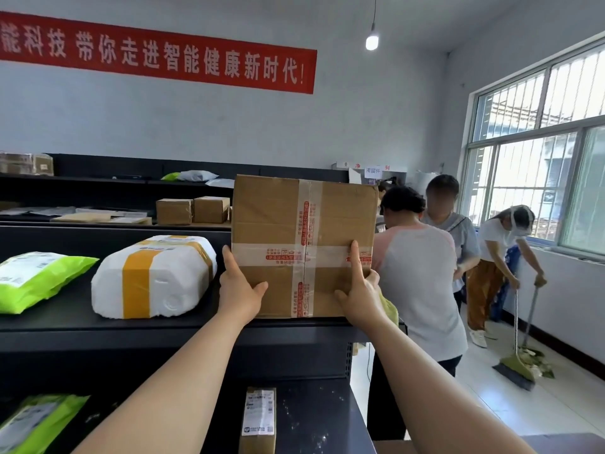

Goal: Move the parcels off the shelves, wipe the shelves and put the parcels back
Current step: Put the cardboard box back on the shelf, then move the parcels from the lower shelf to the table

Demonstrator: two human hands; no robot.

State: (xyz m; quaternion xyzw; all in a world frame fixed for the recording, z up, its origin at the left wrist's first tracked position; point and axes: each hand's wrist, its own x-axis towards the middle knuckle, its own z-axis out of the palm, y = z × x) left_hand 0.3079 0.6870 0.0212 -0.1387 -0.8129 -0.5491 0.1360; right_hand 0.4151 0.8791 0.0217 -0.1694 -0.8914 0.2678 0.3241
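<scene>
Head view: a person steadies a tall cardboard box (304,244) standing upright at the right end of the dark top shelf (65,326). The left hand (240,290) grips its lower left edge, thumb on the front face. The right hand (358,296) lies wide against the front by the lower right corner, forefinger straight up and thumb out. A yellow-green cloth (389,308) shows just behind that hand; whether it is held cannot be told.

Whether the box is coming off or going back is not clear from this moment. Either way the move looks best done with both hands low on opposite edges and the base kept flat. The box stands close to the shelf's end, so a tilt to the right could send it over. It should also stay apart from the white foam parcel (154,276) just beside it.

Every parcel is sealed and nothing inside can be seen. Clear tape with red print crosses the box, and yellow tape bands the foam parcel. A green mailer bag (36,276) lies further left. On the lower shelf (314,417) sit a small labelled carton (258,421) and another green bag (36,421).
</scene>
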